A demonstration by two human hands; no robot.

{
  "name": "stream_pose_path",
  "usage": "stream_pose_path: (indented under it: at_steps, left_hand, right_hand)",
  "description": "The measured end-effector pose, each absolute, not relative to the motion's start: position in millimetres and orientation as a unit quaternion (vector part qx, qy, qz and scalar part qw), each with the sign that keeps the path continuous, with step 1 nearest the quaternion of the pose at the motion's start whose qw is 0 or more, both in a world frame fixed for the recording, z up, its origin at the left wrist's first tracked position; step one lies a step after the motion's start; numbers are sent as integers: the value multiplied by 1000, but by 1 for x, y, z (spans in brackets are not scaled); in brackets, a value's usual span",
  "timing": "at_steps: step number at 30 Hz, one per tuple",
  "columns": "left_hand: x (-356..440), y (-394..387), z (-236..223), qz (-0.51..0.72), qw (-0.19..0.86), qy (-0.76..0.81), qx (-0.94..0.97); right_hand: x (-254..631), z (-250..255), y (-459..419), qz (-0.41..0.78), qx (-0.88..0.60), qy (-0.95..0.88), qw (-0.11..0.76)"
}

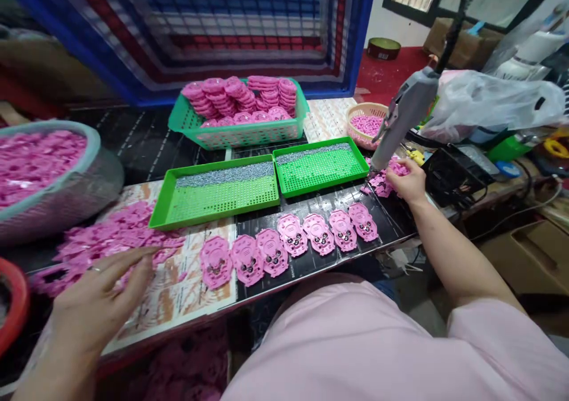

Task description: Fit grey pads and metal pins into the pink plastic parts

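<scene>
Pink plastic pieces [291,235] lie in a row of seven along the desk's front edge, each set with small metal studs — a loose heap of similar pieces [115,235] spreads toward the desk's left end. The person's left hand [100,297] rests on that heap, its fingers open and slightly apart. The right hand [402,182] sits near the far right corner on a smaller cluster of pieces [382,182], just beside the tip of a hanging grey electric screwdriver [406,116] — whether it is clamped on a piece cannot be told. Two green trays [217,193] of small grey metal parts stand side by side behind the row, a green basket [237,134] of stacked pink discs behind them. A wide tub [44,176] of pink pieces sits at left, a wicker basket [365,122] at back right.
</scene>
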State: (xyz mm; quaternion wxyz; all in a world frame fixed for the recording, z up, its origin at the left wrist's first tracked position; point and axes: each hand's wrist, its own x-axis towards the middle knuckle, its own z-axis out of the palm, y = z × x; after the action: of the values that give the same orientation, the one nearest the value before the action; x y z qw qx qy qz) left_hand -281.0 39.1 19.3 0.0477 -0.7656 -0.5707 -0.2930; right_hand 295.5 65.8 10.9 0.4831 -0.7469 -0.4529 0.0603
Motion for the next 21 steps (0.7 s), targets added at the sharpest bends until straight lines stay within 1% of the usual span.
stream_pose_path:
  at_steps: [5,9,12,16,21]
  left_hand:
    - [-274,16,27,-254,39,-597,-760]
    - [-270,2,23,-216,39,-616,-757]
    - [-259,-9,30,-207,44,-608,-765]
    - [-234,-23,39,-222,-2,-592,-775]
    - [-215,-35,27,-225,-24,-601,-767]
  right_hand:
    - [298,-6,88,37,-750,-529,395]
    - [303,-12,88,38,-749,-560,353]
    - [305,-14,84,46,-735,-584,341]
    - [310,-16,83,30,-720,-603,343]
    - [327,-25,97,-22,-712,-617,335]
